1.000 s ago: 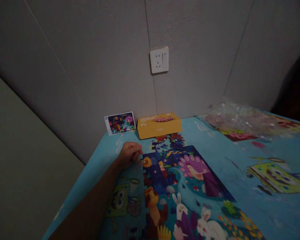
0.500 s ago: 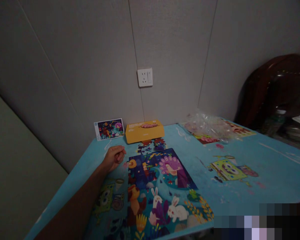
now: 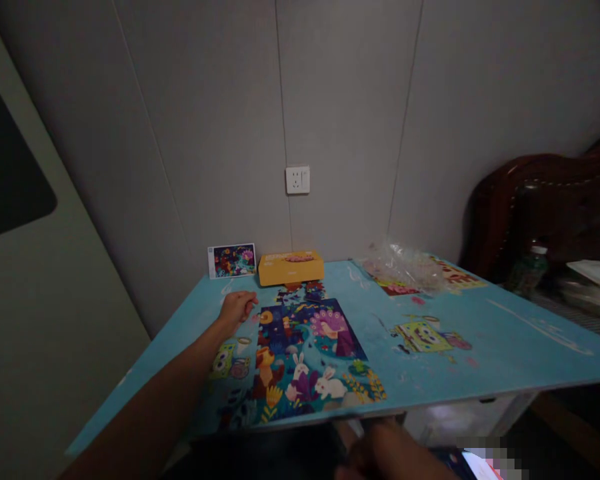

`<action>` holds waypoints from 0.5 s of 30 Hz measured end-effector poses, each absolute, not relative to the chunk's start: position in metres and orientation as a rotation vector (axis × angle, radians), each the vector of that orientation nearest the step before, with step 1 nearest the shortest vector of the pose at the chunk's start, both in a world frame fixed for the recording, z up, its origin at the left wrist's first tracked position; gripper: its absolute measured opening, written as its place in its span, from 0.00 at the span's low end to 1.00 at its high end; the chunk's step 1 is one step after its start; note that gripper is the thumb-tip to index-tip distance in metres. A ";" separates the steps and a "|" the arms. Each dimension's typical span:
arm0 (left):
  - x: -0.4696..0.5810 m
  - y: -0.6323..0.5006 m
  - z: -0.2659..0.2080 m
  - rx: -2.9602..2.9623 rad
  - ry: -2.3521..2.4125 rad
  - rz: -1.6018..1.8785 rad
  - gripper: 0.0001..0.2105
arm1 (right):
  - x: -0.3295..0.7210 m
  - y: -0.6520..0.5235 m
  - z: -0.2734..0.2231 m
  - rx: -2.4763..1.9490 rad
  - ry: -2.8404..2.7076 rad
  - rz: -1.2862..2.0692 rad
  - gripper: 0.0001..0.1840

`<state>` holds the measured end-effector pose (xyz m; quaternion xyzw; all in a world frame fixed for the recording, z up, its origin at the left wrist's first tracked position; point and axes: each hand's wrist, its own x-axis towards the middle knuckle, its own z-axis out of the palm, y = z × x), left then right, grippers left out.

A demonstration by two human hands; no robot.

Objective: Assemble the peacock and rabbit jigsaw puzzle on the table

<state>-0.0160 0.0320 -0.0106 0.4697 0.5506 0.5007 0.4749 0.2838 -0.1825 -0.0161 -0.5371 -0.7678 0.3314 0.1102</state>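
My left hand (image 3: 237,311) rests on the blue table, just left of the upper part of a colourful jigsaw puzzle (image 3: 307,357). Its fingers are curled in, and nothing shows in them. The puzzle has a pink peacock, white rabbits and a brown animal; it lies flat. Several puzzle pieces (image 3: 300,292) sit behind its far edge. My right hand (image 3: 387,450) is low in the picture, below the table's front edge, dark and smeared, so its fingers cannot be made out. Beside it is a lit screen (image 3: 475,463), partly pixelated.
A yellow box (image 3: 291,272) and a picture card (image 3: 233,261) stand at the back by the wall. Clear plastic wrapping (image 3: 405,267) lies on printed sheets at the back right. A bottle (image 3: 530,270) is beyond the table (image 3: 520,353), which bears printed cartoon figures.
The view has tilted up and drawn back, so the table looks farther away. My right hand has come into view at the bottom. My left hand stays beside the puzzle.
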 end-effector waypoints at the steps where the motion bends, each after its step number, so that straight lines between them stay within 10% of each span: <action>1: -0.015 0.033 -0.011 1.151 1.357 1.237 0.12 | 0.284 -0.170 0.010 -1.586 -2.208 0.921 0.15; 6: -0.017 0.037 -0.015 1.146 1.366 1.366 0.14 | 0.278 -0.052 0.079 -1.675 -2.255 0.015 0.14; 15: -0.011 0.029 -0.011 1.402 1.438 1.279 0.16 | 0.239 0.055 0.024 -1.476 -2.388 -0.231 0.13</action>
